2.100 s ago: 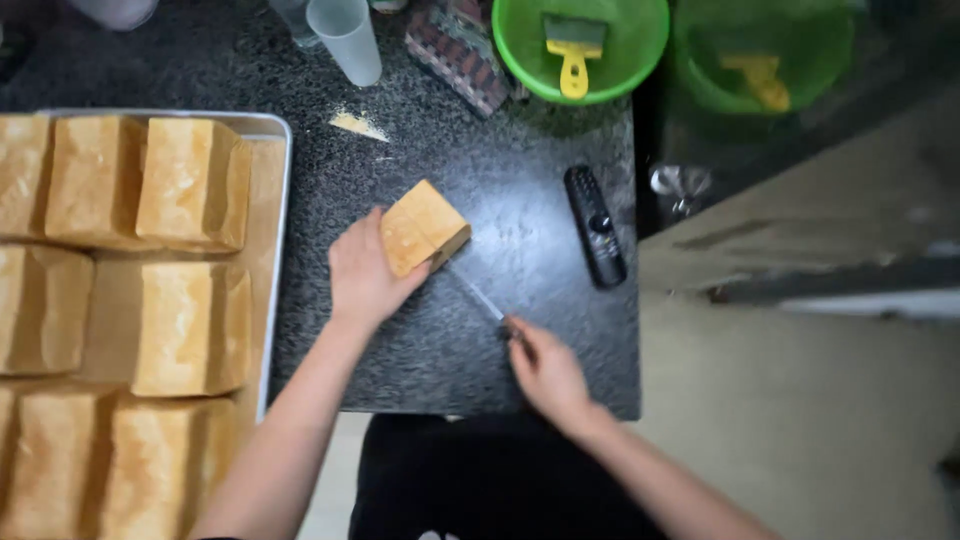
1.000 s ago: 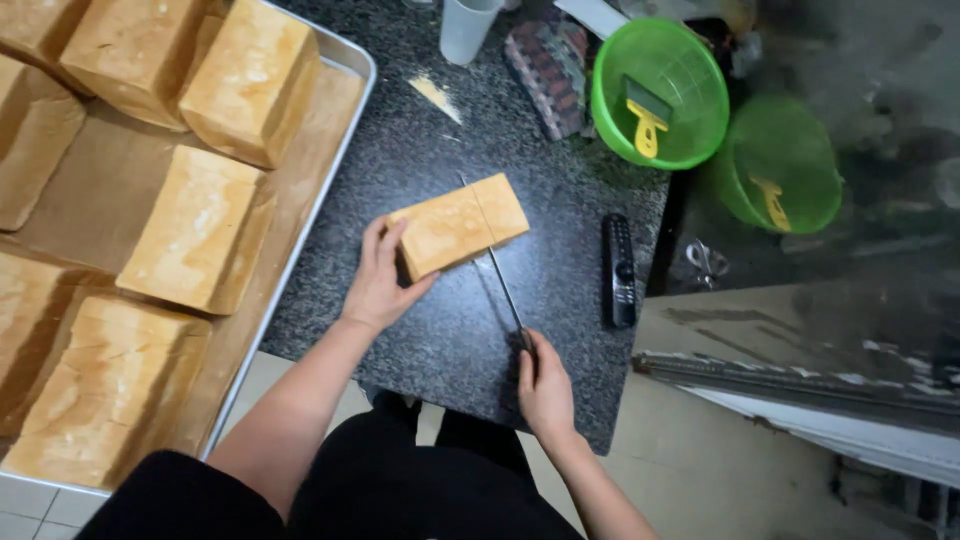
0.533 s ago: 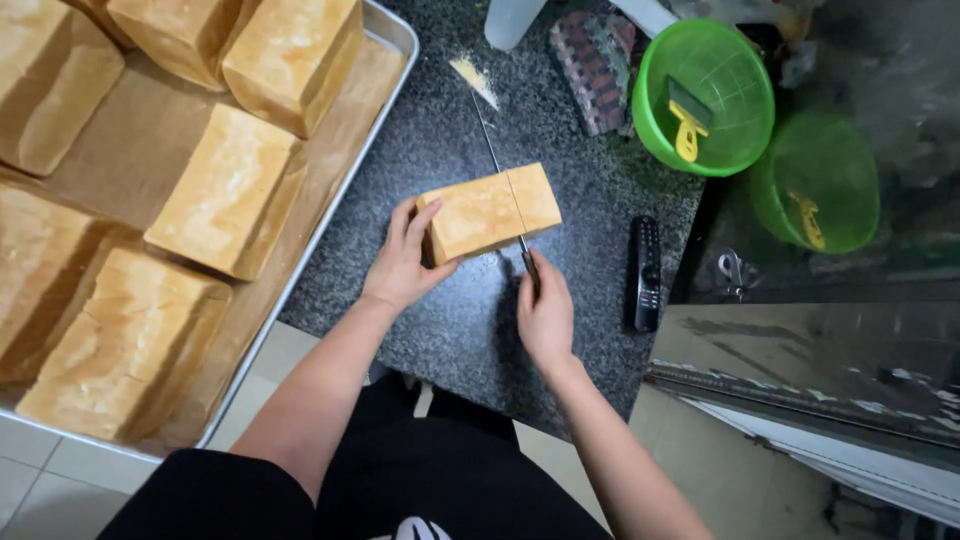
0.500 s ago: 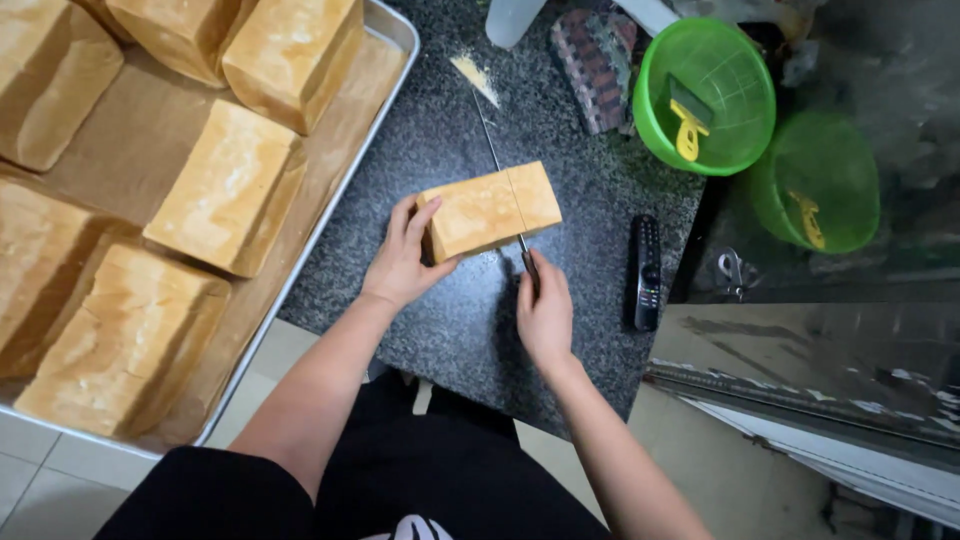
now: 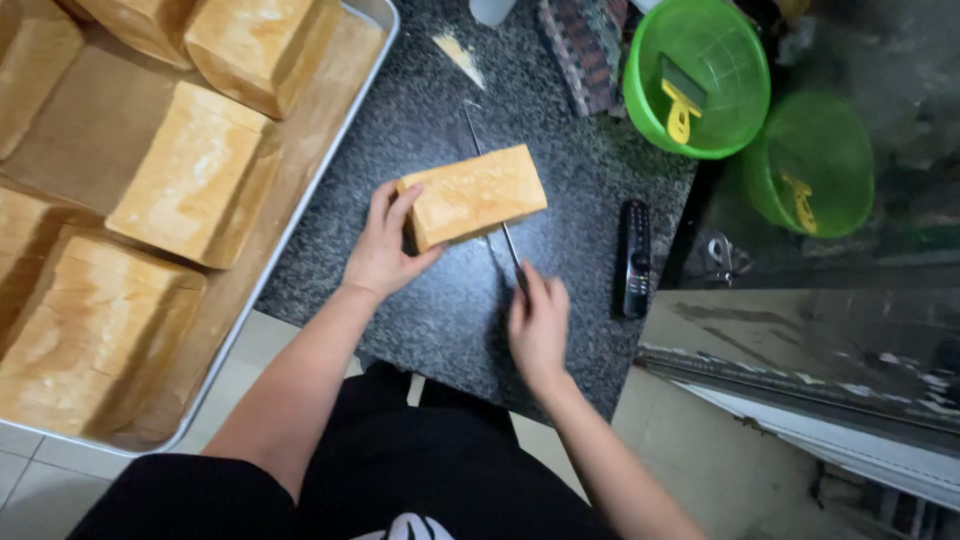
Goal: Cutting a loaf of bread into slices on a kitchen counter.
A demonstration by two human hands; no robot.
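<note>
light: even, bright overhead | shadows: soft, short | blur: slight on moving hand | edges: wide-angle distortion

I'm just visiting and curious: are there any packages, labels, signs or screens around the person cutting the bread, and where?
Wrapped package: top edge of the dark counter, beyond the loaf; oblong, clear wrap over dark reddish-brown rows of something.
Remote control: on the counter's right edge, right of the knife; slim, black, with buttons; no lit screen seen.
No signs or legible labels show.
</note>
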